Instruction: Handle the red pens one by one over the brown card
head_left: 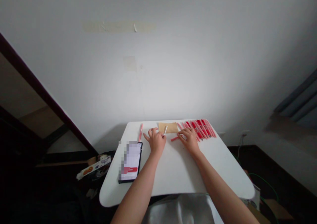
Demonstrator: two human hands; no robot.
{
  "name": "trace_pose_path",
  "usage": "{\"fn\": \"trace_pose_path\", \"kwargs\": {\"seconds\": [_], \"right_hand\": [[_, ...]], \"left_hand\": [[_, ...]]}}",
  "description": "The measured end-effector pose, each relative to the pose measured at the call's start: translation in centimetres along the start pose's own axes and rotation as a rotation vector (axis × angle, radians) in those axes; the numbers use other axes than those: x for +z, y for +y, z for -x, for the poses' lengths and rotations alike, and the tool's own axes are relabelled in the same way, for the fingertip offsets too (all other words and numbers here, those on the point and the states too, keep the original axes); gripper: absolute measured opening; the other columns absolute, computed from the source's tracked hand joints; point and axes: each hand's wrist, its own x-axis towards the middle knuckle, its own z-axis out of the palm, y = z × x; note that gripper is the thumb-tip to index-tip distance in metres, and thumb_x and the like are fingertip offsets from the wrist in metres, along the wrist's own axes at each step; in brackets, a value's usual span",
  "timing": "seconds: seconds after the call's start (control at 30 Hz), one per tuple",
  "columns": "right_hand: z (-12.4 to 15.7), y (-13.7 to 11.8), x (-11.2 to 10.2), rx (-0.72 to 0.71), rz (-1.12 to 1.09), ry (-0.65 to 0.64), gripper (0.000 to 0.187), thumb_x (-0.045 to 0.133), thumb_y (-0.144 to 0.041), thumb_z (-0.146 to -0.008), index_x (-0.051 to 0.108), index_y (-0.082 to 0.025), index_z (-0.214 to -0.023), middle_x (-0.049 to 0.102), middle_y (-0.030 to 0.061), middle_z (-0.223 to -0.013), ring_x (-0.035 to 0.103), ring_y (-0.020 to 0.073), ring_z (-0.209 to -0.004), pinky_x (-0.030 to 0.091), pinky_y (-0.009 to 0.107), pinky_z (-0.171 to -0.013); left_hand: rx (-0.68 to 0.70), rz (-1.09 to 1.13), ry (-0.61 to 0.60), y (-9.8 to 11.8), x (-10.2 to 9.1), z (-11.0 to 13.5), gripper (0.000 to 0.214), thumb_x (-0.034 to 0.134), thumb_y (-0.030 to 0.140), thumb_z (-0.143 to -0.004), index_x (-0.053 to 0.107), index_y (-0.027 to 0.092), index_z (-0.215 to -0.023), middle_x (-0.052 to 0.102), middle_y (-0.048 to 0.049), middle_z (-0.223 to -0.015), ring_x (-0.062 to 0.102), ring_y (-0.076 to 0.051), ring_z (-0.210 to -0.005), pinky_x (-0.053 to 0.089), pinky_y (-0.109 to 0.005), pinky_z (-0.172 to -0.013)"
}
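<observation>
At the left of the white surface (178, 171) lies a phone (132, 161), its screen lit (part of it is blocked out by coarse squares), with a pink pen (140, 133) just beyond its top edge. Next comes the left hand (156, 140), thumb and forefinger narrowed on a thin white stick (165, 130) that slants up in front of a tan sheet (172, 128), the other fingers spread. To the right, a short red piece (174, 138) lies at the fingertips of the right hand (190, 139); those fingers are close together, but whether they grip it I cannot tell at this size. Beyond them, pink and red pens (204, 128) lie side by side in a slanted row.
</observation>
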Motion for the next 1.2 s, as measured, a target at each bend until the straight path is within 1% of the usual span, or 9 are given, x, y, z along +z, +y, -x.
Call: {"fn": "trace_pose_path", "kwargs": {"seconds": [0.23, 0.33, 0.43, 0.57, 0.67, 0.77, 0.93, 1.07, 1.2], "right_hand": [[0.00, -0.01, -0.09, 0.016, -0.011, -0.004, 0.029, 0.051, -0.047, -0.090, 0.071, -0.026, -0.089, 0.068, 0.0061, -0.093, 0.050, 0.0258, -0.098, 0.036, 0.044, -0.091], [-0.06, 0.07, -0.08, 0.024, -0.032, -0.007, 0.029, 0.051, -0.046, -0.090, 0.071, -0.025, -0.088, 0.069, 0.0058, -0.092, 0.051, 0.0253, -0.097, 0.037, 0.043, -0.090], [-0.13, 0.16, 0.01, 0.020, -0.036, -0.007, 0.029, 0.051, -0.046, -0.090, 0.071, -0.025, -0.086, 0.069, 0.0056, -0.091, 0.052, 0.0247, -0.097, 0.036, 0.042, -0.090], [-0.14, 0.15, 0.04, 0.021, -0.021, -0.007, 0.029, 0.051, -0.046, -0.090, 0.071, -0.025, -0.086, 0.069, 0.0056, -0.090, 0.053, 0.0242, -0.096, 0.036, 0.042, -0.090], [-0.14, 0.07, -0.06, 0.025, -0.019, -0.010, 0.029, 0.051, -0.046, -0.090, 0.071, -0.025, -0.086, 0.069, 0.0059, -0.091, 0.053, 0.0247, -0.096, 0.037, 0.041, -0.089], [-0.14, 0.05, -0.13, 0.029, -0.020, -0.008, 0.028, 0.051, -0.045, -0.090, 0.071, -0.026, -0.086, 0.069, 0.0055, -0.091, 0.053, 0.0249, -0.095, 0.037, 0.041, -0.088], [-0.12, 0.17, -0.07, 0.036, -0.033, -0.001, 0.030, 0.051, -0.047, -0.090, 0.071, -0.025, -0.085, 0.069, 0.0054, -0.090, 0.053, 0.0253, -0.096, 0.036, 0.041, -0.089], [-0.11, 0.18, -0.08, 0.045, -0.037, -0.002, 0.031, 0.050, -0.047, -0.090, 0.070, -0.025, -0.085, 0.069, 0.0055, -0.090, 0.052, 0.0251, -0.096, 0.036, 0.041, -0.088], [-0.11, 0.08, -0.16, 0.050, -0.038, -0.006, 0.028, 0.051, -0.045, -0.090, 0.070, -0.025, -0.084, 0.069, 0.0051, -0.090, 0.052, 0.0245, -0.096, 0.035, 0.041, -0.089]], "left_hand": [[-0.035, 0.074, 0.031, -0.04, 0.24, -0.19, 0.010, 0.064, 0.028, -0.078, 0.072, 0.023, -0.072, 0.061, -0.0053, -0.121, 0.043, -0.029, -0.121, 0.017, -0.069, -0.109], [-0.004, 0.095, 0.012, -0.02, 0.34, -0.14, 0.009, 0.066, 0.028, -0.078, 0.071, 0.024, -0.071, 0.060, -0.0043, -0.124, 0.041, -0.029, -0.123, 0.017, -0.070, -0.109], [0.022, 0.063, 0.006, 0.06, 0.36, 0.00, 0.006, 0.068, 0.029, -0.076, 0.070, 0.024, -0.074, 0.058, -0.0056, -0.125, 0.039, -0.030, -0.124, 0.015, -0.071, -0.108], [0.015, -0.008, 0.006, 0.08, 0.35, 0.10, 0.014, 0.070, 0.036, -0.074, 0.069, 0.023, -0.078, 0.056, -0.0073, -0.125, 0.038, -0.031, -0.124, 0.011, -0.072, -0.108], [0.010, -0.048, 0.004, 0.01, 0.31, 0.09, 0.013, 0.068, 0.033, -0.075, 0.070, 0.023, -0.083, 0.056, -0.0082, -0.124, 0.037, -0.031, -0.124, 0.011, -0.071, -0.108], [-0.004, -0.045, 0.017, -0.06, 0.20, 0.07, 0.012, 0.066, 0.029, -0.076, 0.070, 0.024, -0.087, 0.056, -0.0084, -0.124, 0.039, -0.031, -0.123, 0.013, -0.071, -0.108], [-0.027, -0.049, 0.052, -0.17, -0.06, -0.01, 0.020, 0.065, 0.027, -0.077, 0.069, 0.024, -0.096, 0.056, -0.0090, -0.123, 0.039, -0.031, -0.122, 0.017, -0.070, -0.106], [-0.024, -0.078, 0.047, -0.34, 0.07, -0.19, 0.017, 0.064, 0.028, -0.078, 0.071, 0.023, -0.092, 0.055, -0.0095, -0.124, 0.038, -0.032, -0.122, 0.015, -0.071, -0.107], [-0.003, -0.070, 0.042, -0.50, 0.53, -0.31, 0.015, 0.062, 0.028, -0.079, 0.072, 0.025, -0.090, 0.055, -0.0087, -0.125, 0.038, -0.031, -0.123, 0.014, -0.070, -0.108]]}}
